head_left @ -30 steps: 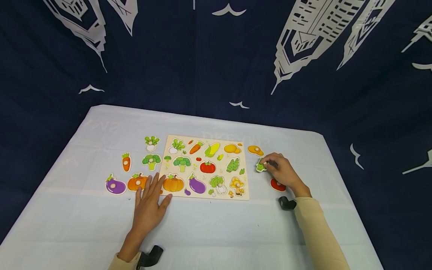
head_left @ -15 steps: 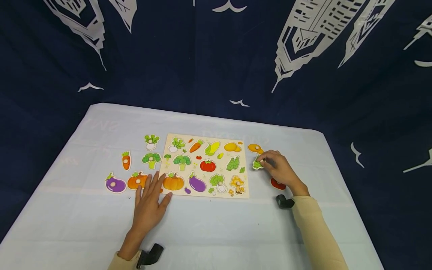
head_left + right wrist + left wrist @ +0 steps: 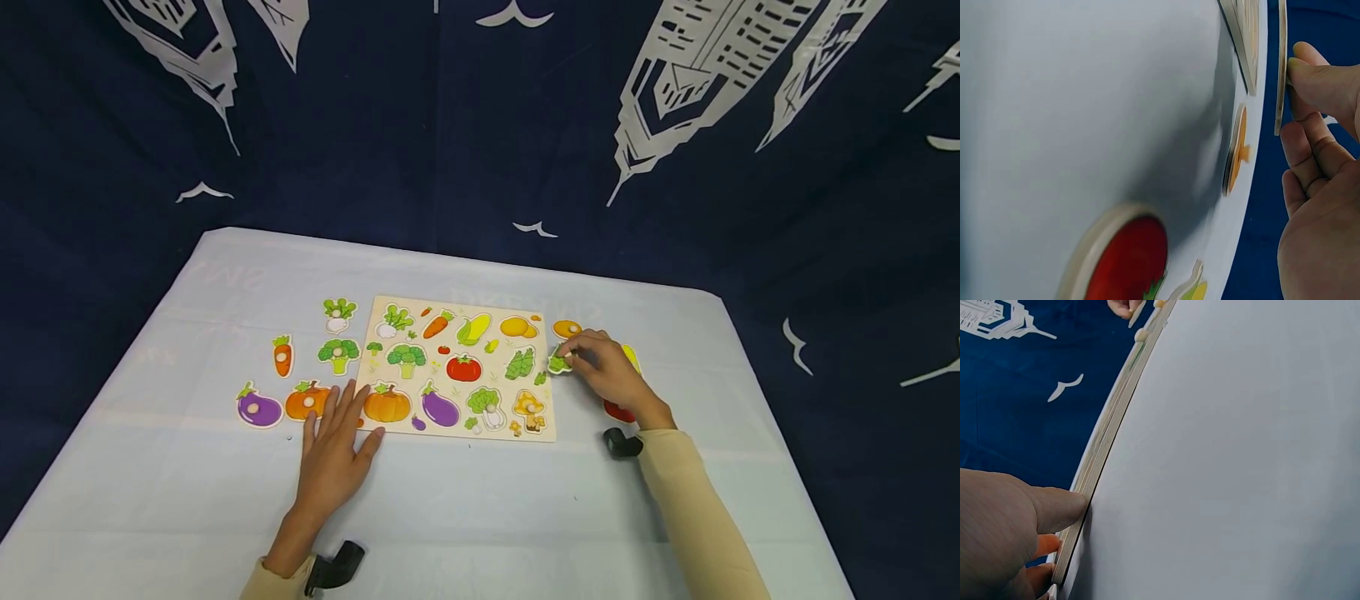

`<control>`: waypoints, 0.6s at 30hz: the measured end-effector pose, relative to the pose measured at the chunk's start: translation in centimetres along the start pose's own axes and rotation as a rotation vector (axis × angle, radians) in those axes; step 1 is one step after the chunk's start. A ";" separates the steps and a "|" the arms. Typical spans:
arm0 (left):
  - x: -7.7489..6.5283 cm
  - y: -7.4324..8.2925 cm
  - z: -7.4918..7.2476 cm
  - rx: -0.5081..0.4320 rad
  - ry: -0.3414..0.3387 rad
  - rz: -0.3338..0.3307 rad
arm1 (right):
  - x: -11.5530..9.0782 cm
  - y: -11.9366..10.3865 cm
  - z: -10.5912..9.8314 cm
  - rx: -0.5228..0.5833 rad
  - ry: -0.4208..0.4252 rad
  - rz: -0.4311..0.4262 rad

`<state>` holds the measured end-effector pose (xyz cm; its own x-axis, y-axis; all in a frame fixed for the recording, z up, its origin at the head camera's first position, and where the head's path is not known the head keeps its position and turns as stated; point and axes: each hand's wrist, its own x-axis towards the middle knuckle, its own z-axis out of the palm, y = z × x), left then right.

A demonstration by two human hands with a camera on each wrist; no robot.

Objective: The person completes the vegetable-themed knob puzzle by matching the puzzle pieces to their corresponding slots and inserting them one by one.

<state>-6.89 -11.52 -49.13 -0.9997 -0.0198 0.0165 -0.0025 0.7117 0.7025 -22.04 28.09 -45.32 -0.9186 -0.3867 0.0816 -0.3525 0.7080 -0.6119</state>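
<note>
Shifted leftward, the right hand (image 3: 611, 373) pinches a flat green wooden vegetable piece (image 3: 556, 364); the left hand (image 3: 332, 454) lies spread; slack fingers could drop it.

The white surface of the desk (image 3: 480, 517) is marked by faint creases. A pale wooden puzzle board (image 3: 457, 432) is laid flat near its middle. To the board's left are placed the turnip piece (image 3: 339, 315), broccoli piece (image 3: 339, 355), carrot piece (image 3: 282, 357), eggplant piece (image 3: 258, 408) and pumpkin piece (image 3: 306, 403), the last partly hidden. To its right are set the potato piece (image 3: 567, 329), corn piece (image 3: 632, 358) and tomato piece (image 3: 618, 412), each partly covered from view overhead.
</note>
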 end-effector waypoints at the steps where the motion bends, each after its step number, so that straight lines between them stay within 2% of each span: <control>1: 0.0 0.0 0.0 -0.001 0.000 -0.001 | 0.1 -0.1 0.1 0.004 -0.005 -0.008; 18: -0.1 0.0 -0.1 0.010 -0.012 -0.003 | 1.5 -1.9 1.5 -0.003 -0.068 -0.105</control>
<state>-6.83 -11.57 -49.06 -0.9999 -0.0130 0.0059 -0.0053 0.7187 0.6953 -22.44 25.34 -45.20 -0.8624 -0.4979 0.0916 -0.4468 0.6634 -0.6002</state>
